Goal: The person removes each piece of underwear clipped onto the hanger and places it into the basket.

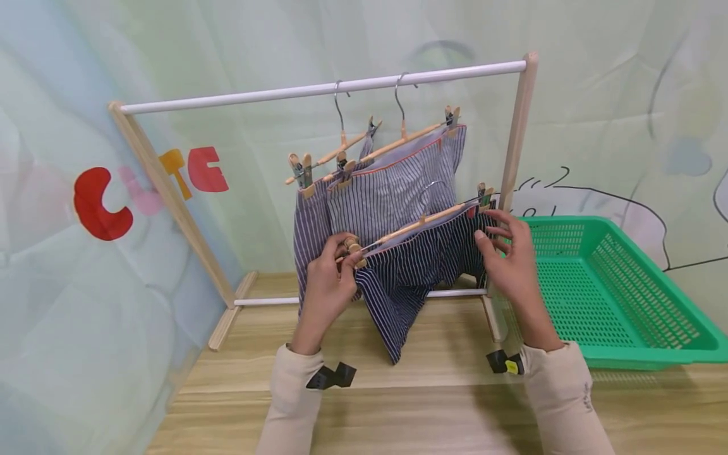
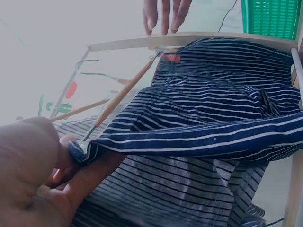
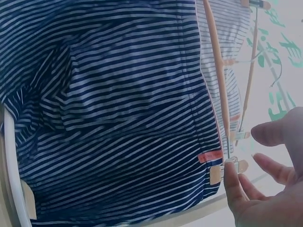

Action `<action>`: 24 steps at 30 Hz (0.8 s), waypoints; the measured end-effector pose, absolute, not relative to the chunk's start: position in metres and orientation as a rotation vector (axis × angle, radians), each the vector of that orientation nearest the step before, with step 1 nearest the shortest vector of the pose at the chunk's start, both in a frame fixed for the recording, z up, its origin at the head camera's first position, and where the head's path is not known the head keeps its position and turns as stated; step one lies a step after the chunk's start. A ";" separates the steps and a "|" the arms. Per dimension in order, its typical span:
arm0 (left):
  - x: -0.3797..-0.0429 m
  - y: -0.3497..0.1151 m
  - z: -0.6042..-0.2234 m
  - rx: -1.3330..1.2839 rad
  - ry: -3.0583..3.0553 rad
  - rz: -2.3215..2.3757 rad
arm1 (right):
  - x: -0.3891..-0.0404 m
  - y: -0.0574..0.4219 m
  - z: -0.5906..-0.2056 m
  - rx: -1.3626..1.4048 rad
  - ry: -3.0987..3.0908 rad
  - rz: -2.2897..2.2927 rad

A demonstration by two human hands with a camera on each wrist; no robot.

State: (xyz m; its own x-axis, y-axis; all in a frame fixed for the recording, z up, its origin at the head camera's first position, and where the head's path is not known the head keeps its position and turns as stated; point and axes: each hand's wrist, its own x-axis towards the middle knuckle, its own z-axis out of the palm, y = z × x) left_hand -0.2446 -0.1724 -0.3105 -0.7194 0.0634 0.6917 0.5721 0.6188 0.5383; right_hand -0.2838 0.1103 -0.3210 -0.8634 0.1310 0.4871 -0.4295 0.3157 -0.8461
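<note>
Navy shorts with white stripes (image 1: 421, 259) hang from a wooden clip hanger (image 1: 423, 220), in front of the rack. My left hand (image 1: 331, 278) pinches the hanger's left clip (image 1: 353, 245) at the waistband corner; in the left wrist view its fingers partly hide that corner. At the other end, the right clip (image 3: 216, 174) grips the waistband beside a small red tag (image 3: 210, 156). My right hand (image 1: 512, 256) is spread next to this clip, a fingertip right at the hanger's end in the right wrist view, with nothing between thumb and fingers.
A rack with a white top rail (image 1: 250, 97) stands on the wooden table (image 1: 273, 379). From it hang grey striped shorts (image 1: 392, 196) and a purplish striped garment (image 1: 309, 234), both on clip hangers. A green plastic basket (image 1: 677, 297) sits at the right.
</note>
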 end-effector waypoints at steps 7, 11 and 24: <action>-0.244 -0.178 -0.309 -0.531 -2.245 -1.056 | -0.282 0.115 -0.320 0.193 -2.130 1.573; -0.243 -0.179 -0.308 -0.550 -2.249 -1.052 | -0.283 0.117 -0.320 0.190 -2.133 1.580; -0.240 -0.185 -0.305 -0.573 -2.267 -1.027 | -0.287 0.128 -0.322 0.192 -2.159 1.587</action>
